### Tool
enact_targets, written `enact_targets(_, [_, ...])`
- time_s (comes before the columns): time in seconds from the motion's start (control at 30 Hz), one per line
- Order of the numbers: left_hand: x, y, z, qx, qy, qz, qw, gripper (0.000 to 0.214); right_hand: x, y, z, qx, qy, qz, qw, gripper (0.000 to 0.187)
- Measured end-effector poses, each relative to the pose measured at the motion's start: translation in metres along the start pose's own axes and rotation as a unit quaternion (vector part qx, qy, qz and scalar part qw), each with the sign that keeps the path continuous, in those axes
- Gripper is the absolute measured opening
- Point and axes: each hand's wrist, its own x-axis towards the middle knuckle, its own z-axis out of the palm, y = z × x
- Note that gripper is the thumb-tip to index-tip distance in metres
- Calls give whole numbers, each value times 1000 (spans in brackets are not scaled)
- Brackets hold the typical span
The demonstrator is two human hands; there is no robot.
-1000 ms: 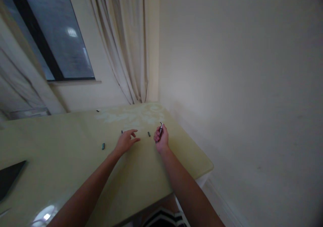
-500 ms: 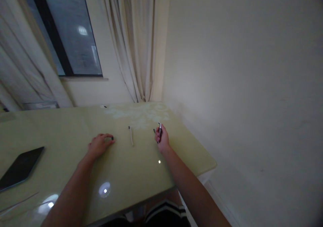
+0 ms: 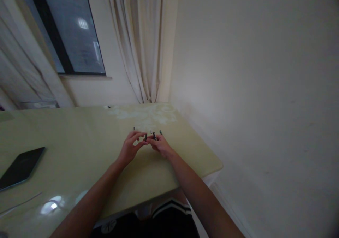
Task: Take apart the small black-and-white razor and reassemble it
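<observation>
My left hand (image 3: 129, 148) pinches a small dark piece (image 3: 146, 137) between thumb and fingertips, just above the table. Right beside it, my right hand (image 3: 161, 146) is closed around a slim dark tool with a bent, shiny tip (image 3: 153, 135); its exact kind is too small to make out. The fingertips of both hands meet or nearly meet. A dark end (image 3: 134, 128) of a thin pale strip shows beyond my left hand, which hides most of the strip. Another small dark end (image 3: 160, 132) sticks up by my right fingers.
A flat black tablet-like slab (image 3: 22, 167) lies on the glossy yellow-green table (image 3: 74, 139) at the left. Nearer me is a thin pale cable (image 3: 22, 203). A small dark item (image 3: 108, 107) rests at the far edge. The wall (image 3: 238, 107) borders the right side.
My left hand has moved right with the small dark piece. My right hand has shifted left with the bent-tipped tool, so both now meet in front of the pale strip.
</observation>
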Motion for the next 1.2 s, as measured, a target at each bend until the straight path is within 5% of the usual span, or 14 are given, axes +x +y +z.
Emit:
enact_targets(0.23, [-2, -1, -2, -11, -12, 33, 999, 44, 4, 5, -5, -1, 14, -31, 999, 30])
enact_targets(0.5, [1, 5, -1, -115, -80, -157, 978, 57, -1, 4, -4, -190, 65, -158, 967, 25])
enact_targets(0.67, [0, 3, -2, -136, -118, -199, 963, 60, -4, 2, -5, -286, 74, -240, 925, 15])
enact_targets(1.1, [-2, -10, 6, -282, -110, -253, 919, 47, -7, 1, -5, -308, 82, -271, 908, 14])
enact_targets(1.2, [-1, -11, 4, -285, -90, -264, 917, 54, -7, 4, -5, -277, 68, -234, 929, 25])
